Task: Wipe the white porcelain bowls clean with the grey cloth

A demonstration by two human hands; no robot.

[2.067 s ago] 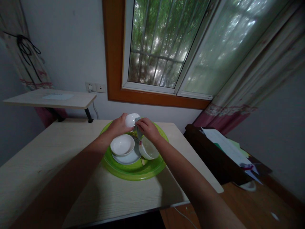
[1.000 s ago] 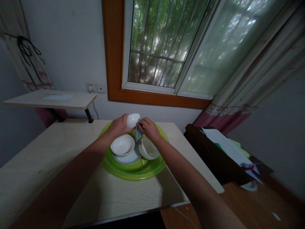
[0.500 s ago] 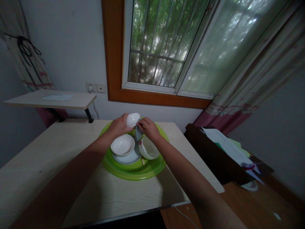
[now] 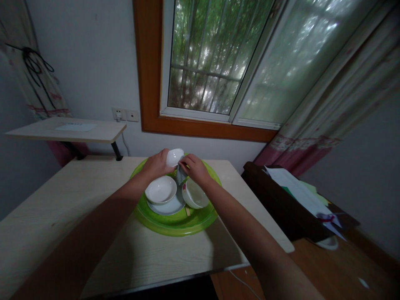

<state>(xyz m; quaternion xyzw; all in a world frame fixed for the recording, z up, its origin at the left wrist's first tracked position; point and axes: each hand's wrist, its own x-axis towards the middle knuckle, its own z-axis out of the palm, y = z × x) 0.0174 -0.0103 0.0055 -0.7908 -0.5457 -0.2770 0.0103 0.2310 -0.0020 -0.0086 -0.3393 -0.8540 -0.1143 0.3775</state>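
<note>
In the head view we see our left hand [image 4: 156, 164] grasping a small, glossy white bowl [image 4: 174, 157] over the far part of a round, bright green plastic basin [image 4: 176, 230]. Our right hand [image 4: 195, 168] pinches a limp grey cloth [image 4: 181, 175] against the small bowl's right side, its lower end hanging down. Below, inside the basin, we find a wide, round white bowl [image 4: 160, 190] resting on a flat white plate [image 4: 167, 209], and just right of them a tilted white bowl with a red floral mark [image 4: 195, 196]. We have the basin on a pale wood-grain table [image 4: 168, 260]
</note>
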